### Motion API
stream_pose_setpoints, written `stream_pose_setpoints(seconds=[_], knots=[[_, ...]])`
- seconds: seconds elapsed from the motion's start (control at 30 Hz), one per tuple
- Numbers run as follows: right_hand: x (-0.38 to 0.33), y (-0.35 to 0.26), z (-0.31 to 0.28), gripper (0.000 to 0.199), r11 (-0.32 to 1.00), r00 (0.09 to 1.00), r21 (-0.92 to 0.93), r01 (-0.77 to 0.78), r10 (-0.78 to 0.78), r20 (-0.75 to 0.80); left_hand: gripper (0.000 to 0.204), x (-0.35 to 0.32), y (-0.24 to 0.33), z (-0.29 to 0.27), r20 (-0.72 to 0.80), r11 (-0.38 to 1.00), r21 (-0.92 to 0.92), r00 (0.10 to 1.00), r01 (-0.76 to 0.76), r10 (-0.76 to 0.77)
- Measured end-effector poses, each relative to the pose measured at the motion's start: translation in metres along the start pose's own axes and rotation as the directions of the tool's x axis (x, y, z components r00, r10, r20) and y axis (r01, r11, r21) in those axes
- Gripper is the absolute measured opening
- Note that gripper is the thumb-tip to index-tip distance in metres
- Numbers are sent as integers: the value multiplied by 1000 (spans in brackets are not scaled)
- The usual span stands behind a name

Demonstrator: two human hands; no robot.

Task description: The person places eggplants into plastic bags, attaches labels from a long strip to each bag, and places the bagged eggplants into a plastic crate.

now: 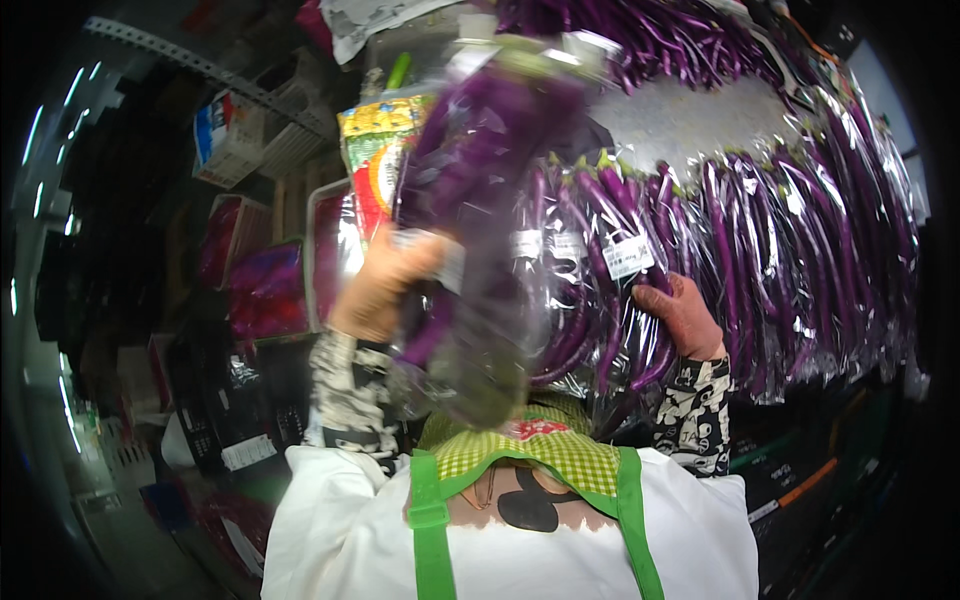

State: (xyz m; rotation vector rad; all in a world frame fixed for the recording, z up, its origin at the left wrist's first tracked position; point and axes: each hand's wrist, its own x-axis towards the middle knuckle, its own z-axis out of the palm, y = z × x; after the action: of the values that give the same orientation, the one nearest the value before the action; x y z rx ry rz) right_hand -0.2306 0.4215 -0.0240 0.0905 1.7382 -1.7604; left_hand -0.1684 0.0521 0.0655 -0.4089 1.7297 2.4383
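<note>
My left hand [378,288], in a brown glove with a patterned sleeve, grips a clear plastic bag of long purple eggplants [470,210], which is raised and blurred in front of me. Over to the right, my right hand [686,316], gloved the same way, presses against the lower part of a packed bag of eggplants [610,300] in the display. Several more bags of purple eggplants [800,250] lie side by side there, each with a small white label. My white shirt and green apron [520,470] fill the lower edge.
Red-wrapped trays [262,285] sit on dark shelving at the left. A colourful packet [375,150] stands behind the raised bag. White plastic crates [245,135] are at the upper left, and dark crates [810,490] are stacked at the lower right.
</note>
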Motion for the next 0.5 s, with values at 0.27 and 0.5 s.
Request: stream_pose_setpoints(seconds=[0.27, 0.5], knots=[[14, -3, 16, 36, 970, 998, 243, 17, -32, 58, 27, 64, -64, -123, 16, 922, -316, 973, 223, -230], [36, 14, 69, 42, 942, 982, -282, 184, -165, 87, 57, 134, -122, -64, 35, 998, 60, 999, 28, -30]])
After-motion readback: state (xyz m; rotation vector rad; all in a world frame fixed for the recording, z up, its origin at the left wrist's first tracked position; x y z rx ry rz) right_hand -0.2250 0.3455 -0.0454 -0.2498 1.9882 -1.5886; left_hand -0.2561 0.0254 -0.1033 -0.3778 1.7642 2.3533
